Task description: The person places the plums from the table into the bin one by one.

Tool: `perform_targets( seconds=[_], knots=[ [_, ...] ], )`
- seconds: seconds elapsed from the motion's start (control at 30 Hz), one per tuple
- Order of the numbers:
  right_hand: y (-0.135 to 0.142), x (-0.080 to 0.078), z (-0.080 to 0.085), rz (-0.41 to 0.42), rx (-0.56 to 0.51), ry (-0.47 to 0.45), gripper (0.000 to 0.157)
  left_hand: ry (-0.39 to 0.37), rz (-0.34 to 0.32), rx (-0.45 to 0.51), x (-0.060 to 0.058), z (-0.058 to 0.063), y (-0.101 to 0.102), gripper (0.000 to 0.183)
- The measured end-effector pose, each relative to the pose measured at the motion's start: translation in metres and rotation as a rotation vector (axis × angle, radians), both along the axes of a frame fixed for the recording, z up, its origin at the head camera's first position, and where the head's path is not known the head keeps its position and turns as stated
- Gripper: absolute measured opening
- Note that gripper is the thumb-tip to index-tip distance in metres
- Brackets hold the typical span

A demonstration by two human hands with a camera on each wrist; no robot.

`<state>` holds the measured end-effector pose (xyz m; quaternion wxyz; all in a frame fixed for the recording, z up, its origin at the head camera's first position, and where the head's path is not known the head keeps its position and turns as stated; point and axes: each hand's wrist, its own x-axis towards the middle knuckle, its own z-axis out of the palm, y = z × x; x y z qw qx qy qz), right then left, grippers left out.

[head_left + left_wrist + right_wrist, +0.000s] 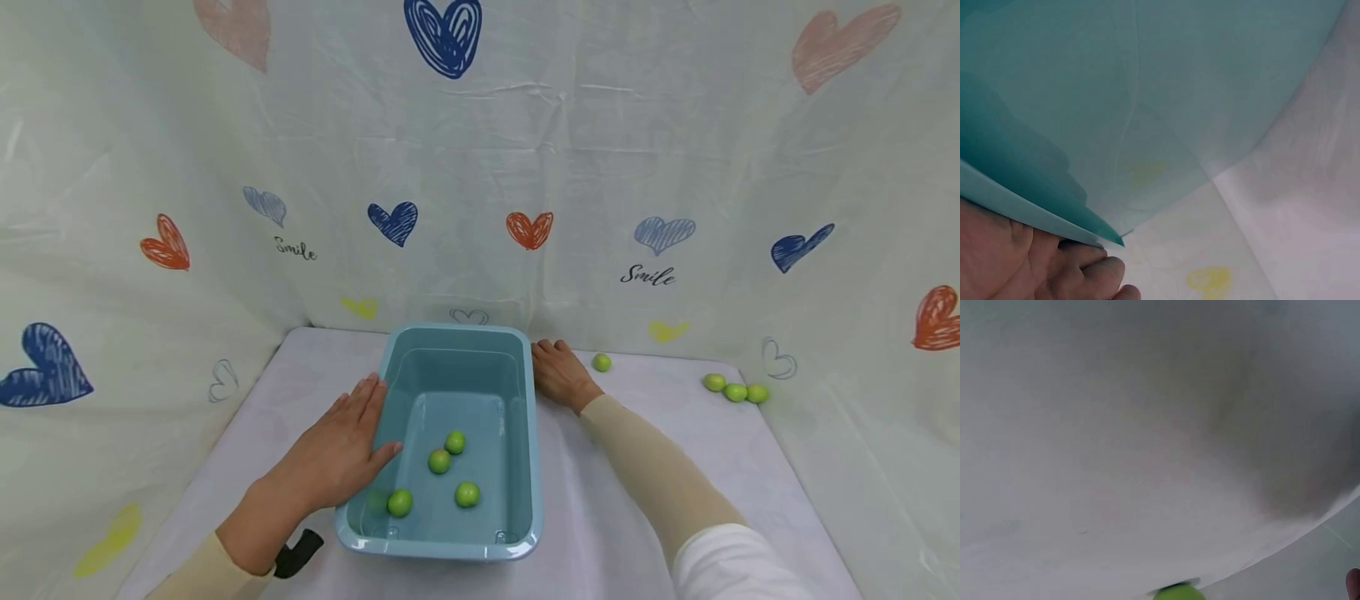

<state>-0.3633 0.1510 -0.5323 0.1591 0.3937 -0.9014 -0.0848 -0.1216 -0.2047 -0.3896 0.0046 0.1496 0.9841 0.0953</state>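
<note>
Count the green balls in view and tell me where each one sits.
8. Four lie inside the blue tub. One lies beside the right hand. Three cluster at the table's far right.

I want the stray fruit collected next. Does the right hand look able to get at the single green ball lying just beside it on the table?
Probably yes. The right hand rests by the tub's far right corner, and the lone green ball lies close beside it on bare table, with nothing between them.
</note>
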Motion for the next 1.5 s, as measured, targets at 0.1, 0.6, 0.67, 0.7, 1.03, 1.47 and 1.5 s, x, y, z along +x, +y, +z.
perform_targets(
  seconds=[0.1,0.6,0.67,0.7,1.03,1.47,1.5],
  knots=[
    [-0.005,0.001,0.000,-0.004,-0.020,-0.022,0.017,-0.006,-0.001,-0.003,-0.001,-0.001,0.000,0.086],
    [-0.020,0.000,-0.003,-0.143,-0.123,-0.067,0.015,-0.022,0.008,-0.004,-0.001,-0.001,0.001,0.086],
    [-0.018,0.001,-0.002,-0.147,-0.101,-0.055,0.014,-0.019,0.005,-0.003,-0.001,-0.001,0.002,0.086],
    [-0.016,0.002,-0.001,-0.150,-0.078,-0.041,0.013,-0.017,0.003,-0.003,-0.001,-0.001,0.002,0.086],
    [0.009,0.004,0.000,-0.206,0.014,-0.012,0.009,-0.018,0.003,-0.010,-0.001,0.002,0.001,0.086],
    [0.047,0.021,0.009,-0.235,0.038,0.040,0.019,-0.018,-0.004,-0.005,-0.002,0.001,0.000,0.085],
    [0.049,0.022,0.010,-0.225,0.033,0.053,0.020,-0.018,-0.004,-0.006,-0.002,0.001,0.000,0.085]
  ],
)
